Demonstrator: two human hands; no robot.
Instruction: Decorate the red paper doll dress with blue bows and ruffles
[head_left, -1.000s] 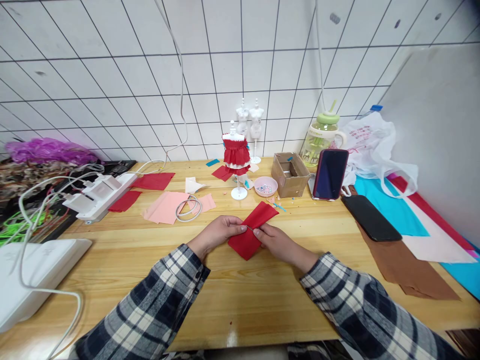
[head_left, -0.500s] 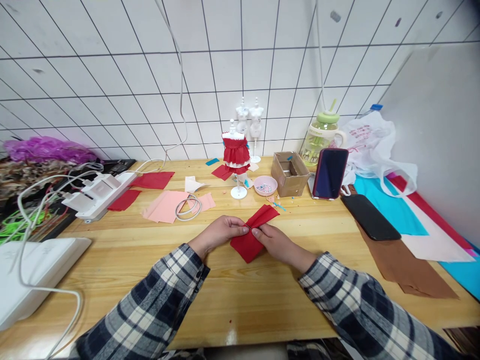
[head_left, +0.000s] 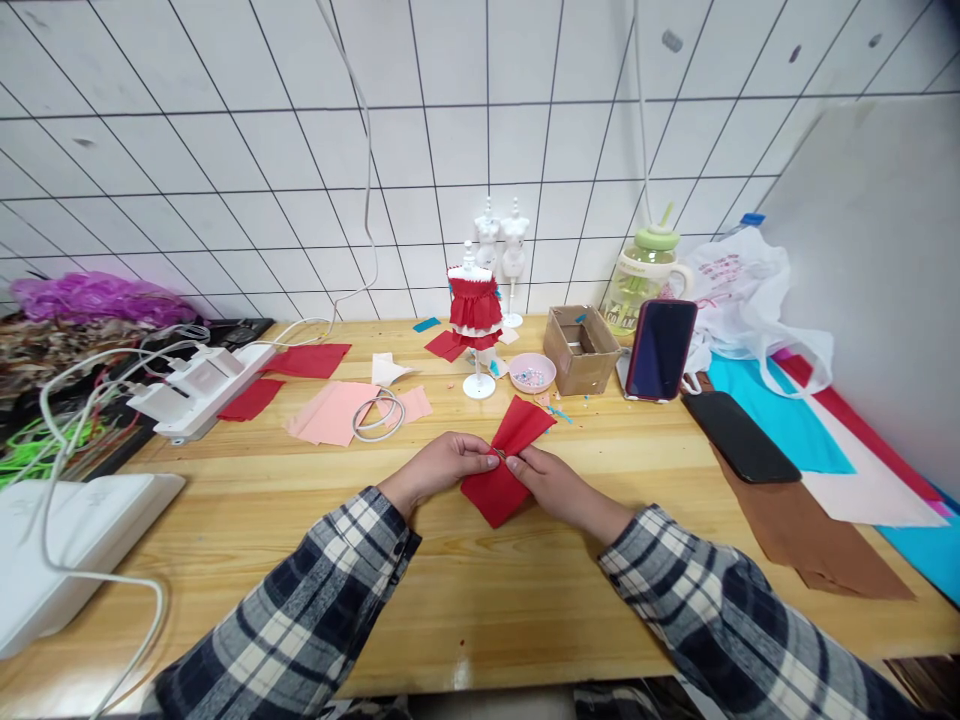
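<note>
A piece of red fabric (head_left: pixel 496 495) is gathered at its middle and flares out above and below, like a bow. My left hand (head_left: pixel 446 466) pinches the gathered middle from the left. On the other side, my right hand (head_left: pixel 556 482) pinches the same spot between thumb and fingers. A thin tie, perhaps a rubber band, shows at the gather between my thumbs; it is too small to make out well. Beyond my hands stands a small white dress form (head_left: pixel 478 385) wearing a red ruffled dress (head_left: pixel 475 308) with a white trim.
Behind are two bare white dress forms (head_left: pixel 514 240), a pink bowl of beads (head_left: pixel 532 360), a cardboard box (head_left: pixel 592 370) and a propped phone (head_left: pixel 660 350). Pink fabric (head_left: pixel 322 415) and a power strip (head_left: pixel 210 390) lie left; brown fabric (head_left: pixel 817 550) and a black phone (head_left: pixel 739 435) lie right.
The upper half of the red fabric has spread wider and tilted a little more upright. Both hands keep their pinch at the middle, almost in the same place.
</note>
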